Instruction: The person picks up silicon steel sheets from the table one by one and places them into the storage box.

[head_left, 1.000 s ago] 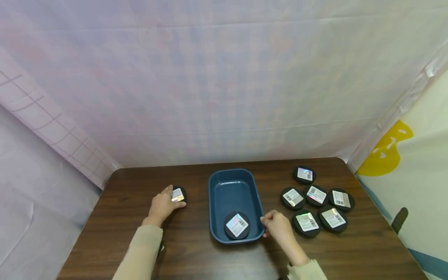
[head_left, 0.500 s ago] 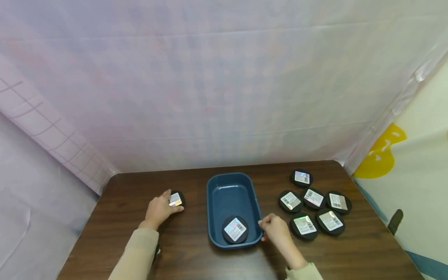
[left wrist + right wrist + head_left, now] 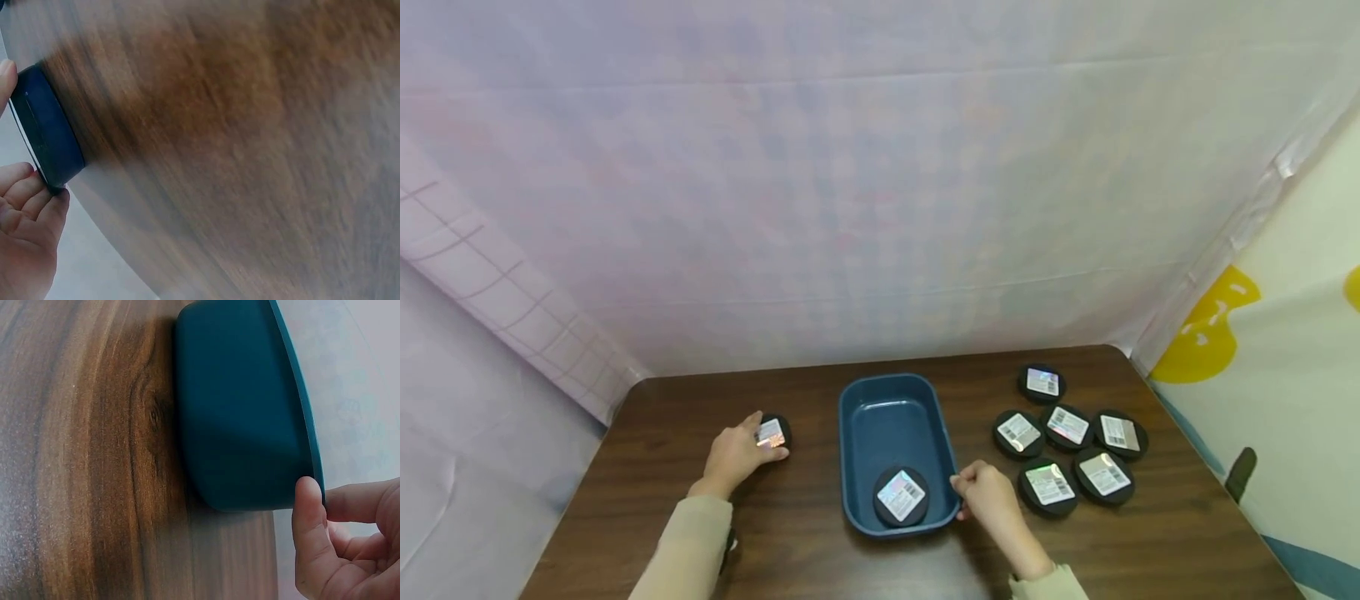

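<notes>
On the left of the table, my left hand (image 3: 733, 456) holds a round black container (image 3: 777, 432) with a white barcode label, its thumb and fingers at opposite sides. In the left wrist view this container (image 3: 47, 125) rests with its base on the wood. A blue rectangular basin (image 3: 844, 450) stands at the middle of the table. My right hand (image 3: 992, 497) pinches its rim at the near right corner, thumb outside, as the right wrist view shows against the basin wall (image 3: 244, 412). Inside the basin, near the front, lies another labelled black container (image 3: 901, 497).
Several similar black containers (image 3: 1067, 425) lie grouped on the right side of the brown wooden table (image 3: 805, 558). A pale cloth (image 3: 880, 208) hangs behind the back edge. White sheets close off the left and right sides.
The head view has shifted slightly. Both hands keep their grips, and the basin and containers hold their places relative to each other.
</notes>
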`<act>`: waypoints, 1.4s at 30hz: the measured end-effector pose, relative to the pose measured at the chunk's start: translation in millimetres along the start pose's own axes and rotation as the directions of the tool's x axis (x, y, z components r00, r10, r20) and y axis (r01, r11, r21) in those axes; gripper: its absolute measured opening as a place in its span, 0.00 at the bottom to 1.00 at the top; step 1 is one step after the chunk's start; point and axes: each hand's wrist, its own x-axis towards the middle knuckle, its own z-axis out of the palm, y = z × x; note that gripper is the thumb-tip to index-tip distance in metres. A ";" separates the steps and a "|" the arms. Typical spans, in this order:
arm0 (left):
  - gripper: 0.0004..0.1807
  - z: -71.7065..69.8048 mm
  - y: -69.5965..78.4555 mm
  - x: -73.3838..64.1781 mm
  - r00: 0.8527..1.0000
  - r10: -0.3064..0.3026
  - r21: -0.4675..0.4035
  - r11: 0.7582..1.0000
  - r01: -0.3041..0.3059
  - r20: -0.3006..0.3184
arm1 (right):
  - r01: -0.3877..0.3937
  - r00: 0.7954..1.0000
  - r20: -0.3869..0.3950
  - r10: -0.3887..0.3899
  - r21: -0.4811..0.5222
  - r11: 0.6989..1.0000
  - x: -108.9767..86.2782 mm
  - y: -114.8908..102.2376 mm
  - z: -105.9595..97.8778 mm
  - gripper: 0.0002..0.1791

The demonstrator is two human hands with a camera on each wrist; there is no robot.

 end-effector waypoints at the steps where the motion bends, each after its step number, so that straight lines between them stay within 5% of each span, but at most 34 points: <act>1: 0.50 -0.1 -0.5 -0.7 1.000 0.002 -0.003 1.000 -0.002 -0.001 | 0.001 1.000 0.002 -0.001 0.001 1.000 0.1 -0.2 0.0 0.08; 28: 0.50 -3.3 17.7 -1.5 0.997 0.038 -0.048 0.998 -0.035 0.061 | -0.001 1.000 0.004 0.001 -0.039 0.999 -2.1 -2.8 -4.7 0.08; 42: 0.49 -11.2 25.6 -1.8 0.998 0.056 -0.044 0.998 -0.054 0.032 | -0.003 1.000 0.017 0.003 -0.041 0.999 -0.5 -3.8 -3.9 0.08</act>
